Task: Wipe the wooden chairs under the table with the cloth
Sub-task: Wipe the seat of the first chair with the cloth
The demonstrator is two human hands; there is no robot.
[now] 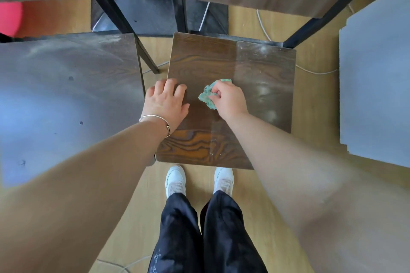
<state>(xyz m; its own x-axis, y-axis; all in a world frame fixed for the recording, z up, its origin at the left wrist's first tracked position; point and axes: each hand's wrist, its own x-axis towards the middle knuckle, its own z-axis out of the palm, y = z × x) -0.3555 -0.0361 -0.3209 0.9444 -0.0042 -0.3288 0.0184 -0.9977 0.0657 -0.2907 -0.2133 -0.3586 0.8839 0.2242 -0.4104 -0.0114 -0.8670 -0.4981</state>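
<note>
A crumpled green cloth (207, 95) is gripped in the curled fingers of the right hand (229, 101) and pressed onto the middle of a wooden chair seat (199, 57). Most of the cloth is hidden under the hand, and only a bunched part shows at the knuckles. The left hand (165, 104) is laid flat at the seat's left edge, fingers loosely spread and holding nothing. A thin bracelet (155, 117) is worn on its wrist. Pale dusty streaks are seen on the right half of the seat, while the left half looks darker.

Two seats are counted. The second seat (66, 95), dusty and dull, lies just beside the first on the left and is cut off by the frame. Black metal legs (179, 6) rise beyond both. Two white shoes (175, 180) are seen below the seat's near edge. A grey board (375, 84) is partly cut off at the right. A blurred pink shape (10, 17) at the left edge cannot be made out.
</note>
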